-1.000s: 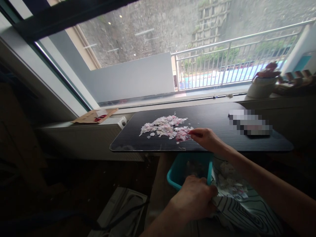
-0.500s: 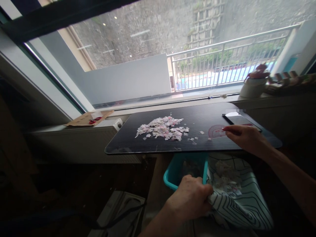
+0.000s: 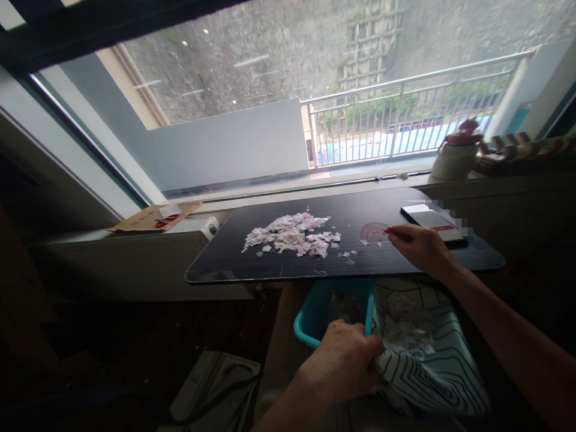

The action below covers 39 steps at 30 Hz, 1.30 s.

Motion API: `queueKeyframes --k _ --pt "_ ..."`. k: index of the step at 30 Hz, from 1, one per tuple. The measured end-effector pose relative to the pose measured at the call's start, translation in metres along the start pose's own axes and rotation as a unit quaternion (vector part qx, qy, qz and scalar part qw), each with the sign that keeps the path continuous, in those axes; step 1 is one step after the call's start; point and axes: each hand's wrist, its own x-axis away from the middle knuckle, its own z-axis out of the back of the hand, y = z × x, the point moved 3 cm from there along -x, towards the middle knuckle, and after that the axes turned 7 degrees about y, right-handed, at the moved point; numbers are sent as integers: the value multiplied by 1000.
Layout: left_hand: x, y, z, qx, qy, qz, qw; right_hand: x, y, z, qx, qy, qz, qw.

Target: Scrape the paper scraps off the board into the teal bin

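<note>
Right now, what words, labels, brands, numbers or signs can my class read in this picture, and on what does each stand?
None can be read.
Red-marked semicircle in the right hand's grip: marks too small to read.
Brown paper: faint print, too blurred.
Phone-like device: partly pixelated, nothing legible.
Paper scraps: pinkish marks, too small.

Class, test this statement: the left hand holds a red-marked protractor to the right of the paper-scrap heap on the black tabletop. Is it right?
The hand is wrong: in the head view, the right hand holds the red-marked protractor to the right of the paper-scrap heap on the black tabletop. The left hand grips the line-patterned cloth.
</note>
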Motion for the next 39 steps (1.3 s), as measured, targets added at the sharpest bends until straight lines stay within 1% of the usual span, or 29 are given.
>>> queueKeyframes --k 3,5,7,10,13,15,18,20,25,28,31,32,33,36,37,39 --pt "0 0 1 -1 -5 2 1000 8 -8 -5 -35 -40 1 999" --pt "1 0 1 -2 -5 1 1000 13 -15 -8 -66 -72 -12 995" --pt "1 0 2 -3 0 -4 1000 16 -20 -9 -96 -88 -32 991" --pt "-1 0 4 -6 7 -15 1000 15 -21 -12 -115 -73 -47 989" --pt "-4 0 6 -12 1 -20 1000 13 -20 -14 -113 -56 -46 991" --pt "-5 0 7 -11 -3 -21 1000 13 -22 -13 -116 -68 -53 989" --pt "-5 -1 7 -6 2 -27 1000 16 -29 -8 -145 -103 -66 982" --pt "-5 0 7 -6 7 -29 1000 16 -33 -8 -167 -110 -71 977" --pt "-4 -1 6 -10 7 -24 1000 7 -29 -26 -194 -84 -88 973" --pt "-4 -1 6 -6 3 -23 1000 8 -25 -31 -204 -104 -107 968" --pt "-5 -1 5 -10 4 -29 1000 15 -26 -25 -220 -154 -117 956" --pt "-5 0 5 -12 6 -31 999 17 -26 -21 -221 -159 -116 955" --pt "-5 0 5 -14 7 -32 999 19 -26 -17 -217 -152 -113 958" --pt "-6 0 5 -15 8 -31 999 23 -25 -6 -181 -94 -114 972" --pt "-6 0 5 -16 7 -31 999 25 -25 -4 -173 -83 -116 975" --pt "-5 1 5 -18 5 -30 999 30 -26 -2 -178 -90 -119 973"
